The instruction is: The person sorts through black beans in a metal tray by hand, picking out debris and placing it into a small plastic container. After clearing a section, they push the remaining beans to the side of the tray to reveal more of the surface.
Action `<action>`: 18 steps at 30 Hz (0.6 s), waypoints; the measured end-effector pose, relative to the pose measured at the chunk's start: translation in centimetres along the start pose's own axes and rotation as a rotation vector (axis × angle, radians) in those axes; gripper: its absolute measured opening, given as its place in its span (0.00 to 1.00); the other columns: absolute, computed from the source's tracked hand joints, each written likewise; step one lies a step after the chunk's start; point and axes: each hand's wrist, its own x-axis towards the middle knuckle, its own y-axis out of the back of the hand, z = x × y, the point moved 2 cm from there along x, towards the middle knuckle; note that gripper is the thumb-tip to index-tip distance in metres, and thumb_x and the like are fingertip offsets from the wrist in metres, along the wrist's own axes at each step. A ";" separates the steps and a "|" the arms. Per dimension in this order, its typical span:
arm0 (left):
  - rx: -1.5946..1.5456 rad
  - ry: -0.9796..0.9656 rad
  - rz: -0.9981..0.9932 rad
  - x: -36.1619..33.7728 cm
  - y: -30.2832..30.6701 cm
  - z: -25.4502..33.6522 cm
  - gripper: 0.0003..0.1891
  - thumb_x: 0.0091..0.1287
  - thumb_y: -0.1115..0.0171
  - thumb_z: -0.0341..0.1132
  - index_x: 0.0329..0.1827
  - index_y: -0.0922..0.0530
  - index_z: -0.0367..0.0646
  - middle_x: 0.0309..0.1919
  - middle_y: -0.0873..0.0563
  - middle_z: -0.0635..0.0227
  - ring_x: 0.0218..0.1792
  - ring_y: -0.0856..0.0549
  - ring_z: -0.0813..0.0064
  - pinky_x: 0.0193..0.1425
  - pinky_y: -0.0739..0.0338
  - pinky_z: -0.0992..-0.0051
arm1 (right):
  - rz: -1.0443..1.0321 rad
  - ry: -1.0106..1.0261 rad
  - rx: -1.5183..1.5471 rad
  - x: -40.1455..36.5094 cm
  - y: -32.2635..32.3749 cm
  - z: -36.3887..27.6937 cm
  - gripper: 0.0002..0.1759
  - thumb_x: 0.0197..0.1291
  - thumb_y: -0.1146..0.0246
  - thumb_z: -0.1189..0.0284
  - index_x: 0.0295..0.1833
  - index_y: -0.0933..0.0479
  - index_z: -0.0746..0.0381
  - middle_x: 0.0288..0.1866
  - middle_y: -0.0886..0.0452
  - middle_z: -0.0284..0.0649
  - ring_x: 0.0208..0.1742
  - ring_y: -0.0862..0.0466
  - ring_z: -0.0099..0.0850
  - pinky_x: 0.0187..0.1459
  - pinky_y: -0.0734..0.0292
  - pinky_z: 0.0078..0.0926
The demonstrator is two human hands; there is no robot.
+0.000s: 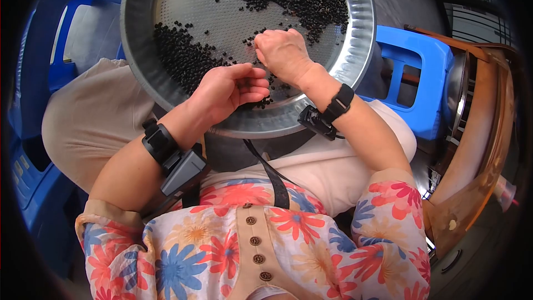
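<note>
A wide round metal pan (136, 58) with a perforated bottom rests over my lap. Small black beans (186, 55) are heaped at its left side and along its far right, where paler bits are mixed in. My left hand (236, 86) hovers above the near part of the pan, palm turned to the right. Its fingers are loosely cupped with the thumb apart, and I see nothing held in it. Just beyond, my right hand (283, 54) is closed, knuckles up, over scattered beans. Its fingertips are hidden, so what they pinch cannot be made out.
Blue plastic stools or chairs stand at the left (28, 105) and at the right (425, 89). A brown wooden frame (472, 150) curves along the right side. Black wrist straps with grey and black devices (186, 169) sit on both wrists, close to the pan's near rim.
</note>
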 end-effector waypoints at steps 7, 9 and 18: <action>-0.033 -0.040 -0.018 0.6 0.6 -0.2 0.16 0.70 0.56 0.36 0.44 0.26 0.29 0.37 0.18 0.56 0.36 0.16 0.65 0.43 0.19 0.73 | 0.011 -0.022 0.196 -1.7 2.5 -2.1 0.05 0.50 0.41 0.68 0.27 0.26 0.56 0.25 0.23 0.35 0.30 0.21 0.33 0.34 0.31 0.34; -0.030 -0.050 -0.003 0.0 -0.4 -0.4 0.16 0.70 0.56 0.35 0.44 0.26 0.29 0.37 0.18 0.56 0.36 0.16 0.66 0.43 0.19 0.73 | -0.031 0.084 0.213 -3.4 3.2 -3.5 0.05 0.51 0.41 0.65 0.28 0.26 0.54 0.24 0.25 0.33 0.31 0.21 0.31 0.34 0.31 0.34; 0.060 -0.002 -0.030 -0.2 -2.0 -0.4 0.15 0.70 0.56 0.35 0.43 0.25 0.29 0.35 0.18 0.56 0.35 0.16 0.67 0.43 0.19 0.73 | 0.155 -0.094 0.356 -4.1 7.8 1.8 0.04 0.51 0.41 0.72 0.31 0.21 0.57 0.28 0.21 0.37 0.32 0.20 0.36 0.35 0.25 0.32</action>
